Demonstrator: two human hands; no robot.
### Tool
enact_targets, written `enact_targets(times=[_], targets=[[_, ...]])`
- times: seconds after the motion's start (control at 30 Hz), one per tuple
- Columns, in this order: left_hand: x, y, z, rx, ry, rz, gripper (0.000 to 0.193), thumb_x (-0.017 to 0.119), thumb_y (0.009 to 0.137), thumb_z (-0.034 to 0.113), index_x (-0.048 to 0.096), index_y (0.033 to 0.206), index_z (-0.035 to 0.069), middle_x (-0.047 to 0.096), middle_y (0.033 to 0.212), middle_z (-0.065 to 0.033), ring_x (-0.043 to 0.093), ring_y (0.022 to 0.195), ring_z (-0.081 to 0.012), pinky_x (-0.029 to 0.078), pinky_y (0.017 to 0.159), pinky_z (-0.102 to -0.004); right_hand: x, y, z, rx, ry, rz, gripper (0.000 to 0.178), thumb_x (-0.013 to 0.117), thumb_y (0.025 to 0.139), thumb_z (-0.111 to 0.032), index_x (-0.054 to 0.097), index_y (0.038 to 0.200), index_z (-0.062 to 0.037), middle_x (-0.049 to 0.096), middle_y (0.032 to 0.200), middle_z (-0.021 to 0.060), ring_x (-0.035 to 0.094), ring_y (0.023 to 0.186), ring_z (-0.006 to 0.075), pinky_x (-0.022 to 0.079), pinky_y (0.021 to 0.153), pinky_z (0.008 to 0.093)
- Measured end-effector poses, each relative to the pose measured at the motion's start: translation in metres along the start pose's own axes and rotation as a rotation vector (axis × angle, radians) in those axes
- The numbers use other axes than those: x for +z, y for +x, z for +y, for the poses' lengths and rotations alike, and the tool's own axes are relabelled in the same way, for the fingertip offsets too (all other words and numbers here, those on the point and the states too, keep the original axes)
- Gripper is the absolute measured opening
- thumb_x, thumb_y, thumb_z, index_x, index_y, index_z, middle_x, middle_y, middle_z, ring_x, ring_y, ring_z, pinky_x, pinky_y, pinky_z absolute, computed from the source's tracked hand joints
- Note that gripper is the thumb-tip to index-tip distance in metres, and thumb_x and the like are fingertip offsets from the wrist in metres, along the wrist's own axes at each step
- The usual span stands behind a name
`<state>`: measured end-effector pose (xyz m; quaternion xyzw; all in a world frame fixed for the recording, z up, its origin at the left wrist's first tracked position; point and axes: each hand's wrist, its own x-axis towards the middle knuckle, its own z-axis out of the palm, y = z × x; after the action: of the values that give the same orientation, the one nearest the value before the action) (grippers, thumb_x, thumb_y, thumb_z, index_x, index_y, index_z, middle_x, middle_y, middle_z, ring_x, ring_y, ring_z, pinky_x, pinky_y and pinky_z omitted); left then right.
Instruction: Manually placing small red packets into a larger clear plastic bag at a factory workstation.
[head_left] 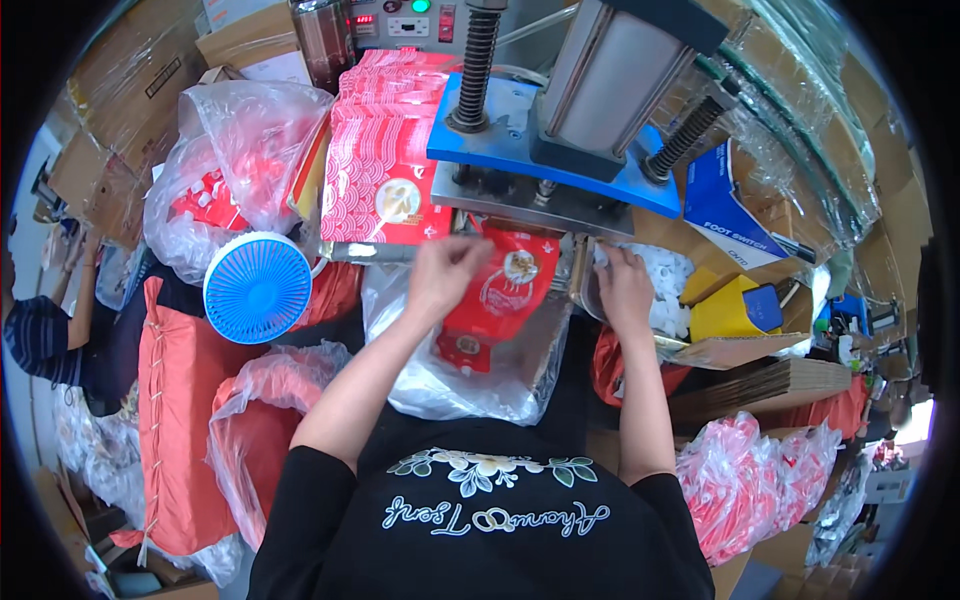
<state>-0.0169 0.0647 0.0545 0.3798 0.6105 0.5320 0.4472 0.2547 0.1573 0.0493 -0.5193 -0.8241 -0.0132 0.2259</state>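
Note:
My left hand is at the left edge of a red printed pouch, its fingers pinched together and slightly blurred. The pouch slants out from beneath the press over an open clear plastic bag. Another red pouch lies in that bag. My right hand reaches over the rim of a clear tray right of the press, fingers bent downward. What its fingertips hold, if anything, is hidden. Small white plastic pieces lie in a box beside that hand.
A stack of red pouches lies left of the press. Before it stands a blue fan. At right are a yellow foot pedal and a blue carton. Wrapped red bundles flank me; another person is at far left.

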Motion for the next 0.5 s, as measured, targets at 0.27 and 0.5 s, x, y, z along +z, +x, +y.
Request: enact_targets(times=[0.27, 0.5], targets=[[-0.082, -0.028, -0.051, 0.63, 0.928, 0.344, 0.038, 0.07, 0.079, 0.011, 0.068, 0.117, 0.014, 0.063, 0.125, -0.0089, 0.049, 0.129, -0.028, 0.018, 0.116, -0.0516, -0.014, -0.008, 0.006, 0.155, 0.506, 0.087, 0.021, 0.068, 0.086, -0.006, 0.068, 0.107, -0.0036, 0.056, 0.091, 0.0046, 0.054, 0.073, 0.012, 0.044, 0.065, 0.0236], [-0.041, -0.067, -0.01, 0.371, 0.194, 0.187, 0.008, 0.075, 0.084, 0.006, 0.074, 0.088, 0.0, 0.069, 0.075, -0.0027, 0.061, 0.072, -0.0075, 0.047, 0.066, -0.0242, -0.056, -0.014, -0.064, 0.008, 0.742, -0.035, 0.029, 0.075, 0.08, -0.004, 0.068, 0.109, -0.003, 0.066, 0.093, 0.0078, 0.06, 0.083, 0.0151, 0.049, 0.074, 0.0278]])
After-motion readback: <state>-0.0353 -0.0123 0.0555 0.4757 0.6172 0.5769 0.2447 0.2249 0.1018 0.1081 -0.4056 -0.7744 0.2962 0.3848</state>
